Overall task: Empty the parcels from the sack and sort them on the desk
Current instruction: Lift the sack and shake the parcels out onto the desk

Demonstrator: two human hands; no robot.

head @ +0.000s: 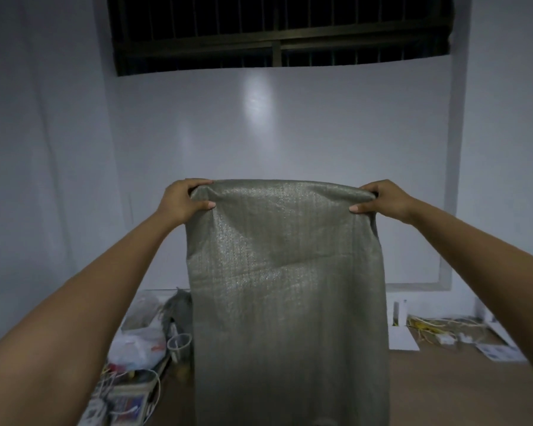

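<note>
A grey-green woven sack (286,287) hangs straight down in front of me, held up at arm's length above the wooden desk (462,392). My left hand (183,199) grips its upper left corner, thumb in front of the fabric. At the upper right corner my right hand (382,199) grips it the same way. The sack's top edge is stretched flat between the two hands. Its lower end runs out of view at the bottom. No parcels show; the sack hides the middle of the desk.
Left of the sack lie plastic bags (139,348), a clear cup (179,344), cables and small boxes (126,407). To the right are white cartons (402,333), yellow and white wires (434,327) and leaflets. A white wall stands behind, with a barred window (280,29) above.
</note>
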